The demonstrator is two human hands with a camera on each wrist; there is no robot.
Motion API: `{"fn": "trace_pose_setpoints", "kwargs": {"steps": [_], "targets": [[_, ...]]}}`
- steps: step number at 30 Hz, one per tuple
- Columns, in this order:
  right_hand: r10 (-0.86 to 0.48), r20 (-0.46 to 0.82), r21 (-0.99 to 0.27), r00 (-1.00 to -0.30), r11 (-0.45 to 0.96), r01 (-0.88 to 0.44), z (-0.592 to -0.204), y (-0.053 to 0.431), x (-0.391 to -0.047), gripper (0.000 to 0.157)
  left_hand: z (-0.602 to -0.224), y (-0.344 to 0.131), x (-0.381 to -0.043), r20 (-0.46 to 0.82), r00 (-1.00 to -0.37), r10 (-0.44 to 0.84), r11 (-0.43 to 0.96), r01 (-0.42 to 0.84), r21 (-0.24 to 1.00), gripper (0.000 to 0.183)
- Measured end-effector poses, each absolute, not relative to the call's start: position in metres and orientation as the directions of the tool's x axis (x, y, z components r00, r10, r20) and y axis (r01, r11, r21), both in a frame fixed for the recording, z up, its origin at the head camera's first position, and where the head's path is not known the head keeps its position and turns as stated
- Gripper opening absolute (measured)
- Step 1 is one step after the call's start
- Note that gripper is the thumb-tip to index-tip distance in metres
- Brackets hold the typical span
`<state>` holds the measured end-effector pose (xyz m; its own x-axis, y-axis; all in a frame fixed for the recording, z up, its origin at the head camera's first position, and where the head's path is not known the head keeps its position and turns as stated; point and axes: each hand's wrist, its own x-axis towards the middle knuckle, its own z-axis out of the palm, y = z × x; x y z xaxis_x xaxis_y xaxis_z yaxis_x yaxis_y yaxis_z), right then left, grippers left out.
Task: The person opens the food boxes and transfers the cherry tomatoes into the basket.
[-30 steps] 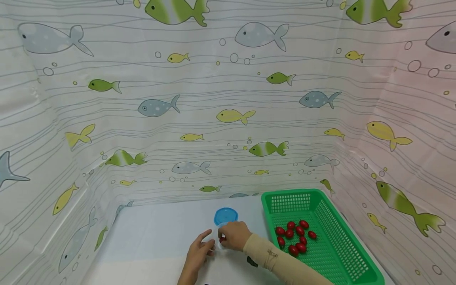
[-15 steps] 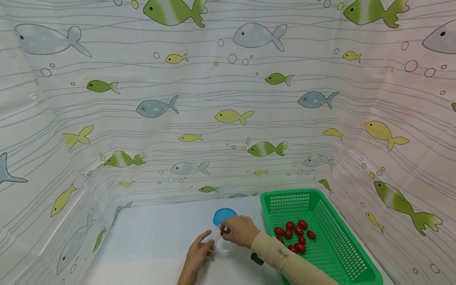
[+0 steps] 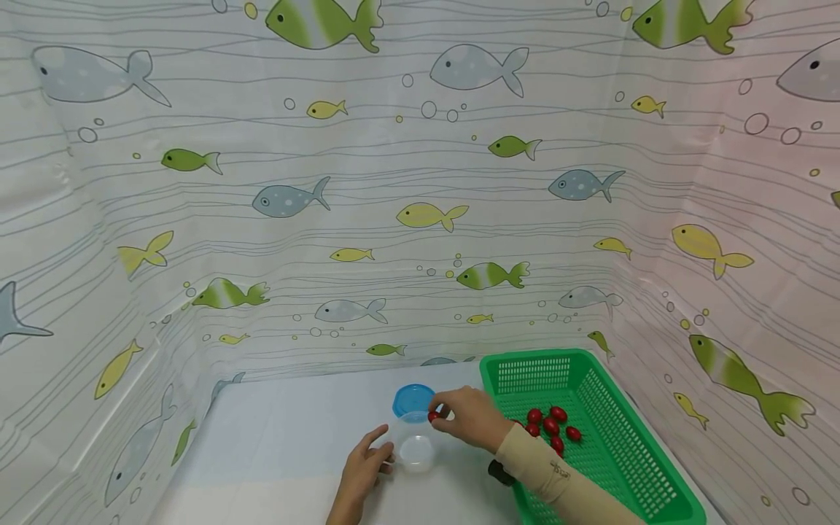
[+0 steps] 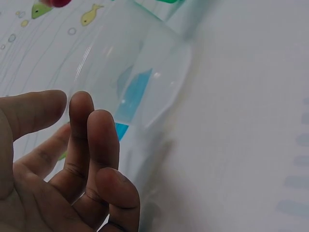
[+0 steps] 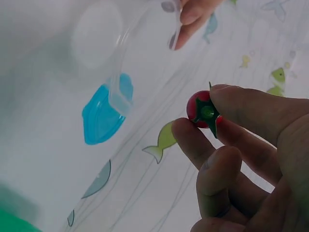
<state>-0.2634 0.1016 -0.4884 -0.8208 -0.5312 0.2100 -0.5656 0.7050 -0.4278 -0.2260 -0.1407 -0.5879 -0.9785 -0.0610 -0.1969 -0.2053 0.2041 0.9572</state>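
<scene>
My right hand (image 3: 469, 419) pinches a cherry tomato (image 5: 192, 107) between thumb and fingertips, its green calyx showing in the right wrist view. The head view places it by the far right rim of a clear plastic container (image 3: 416, 450). No tomato shows inside that container. On its left side is my left hand (image 3: 367, 463), fingers relaxed and gripping nothing. Those fingers (image 4: 104, 140) lie close to the container wall in the left wrist view; whether they touch it I cannot tell.
A blue lid (image 3: 413, 401) lies on the white table just behind the container. To the right stands a green basket (image 3: 534, 355) with several cherry tomatoes (image 3: 551, 426), partly hidden by my right forearm. Fish-printed sheets (image 3: 420, 284) rise around the table.
From over the container, my right hand has moved right and away from me with the tomato, uncovering the container's inside. My left hand has stayed beside it.
</scene>
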Motion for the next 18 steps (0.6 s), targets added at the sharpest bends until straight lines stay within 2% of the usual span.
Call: {"fn": "trace_pose_setpoints", "kwargs": {"steps": [11,18], "targets": [[-0.452,0.250,-0.459,-0.856,0.723,-0.516,-0.478,0.139,-0.263,0.013,-0.590,-0.141,-0.227,-0.205,-0.976,-0.071,0.208,-0.216,0.954,0.055],[-0.390,0.227,-0.517,-0.892,0.729,-0.450,-0.477,0.168,-0.260,0.017,-0.590,-0.140,-0.228,-0.216,-0.974,-0.066,0.197,-0.225,0.954,0.057]]}}
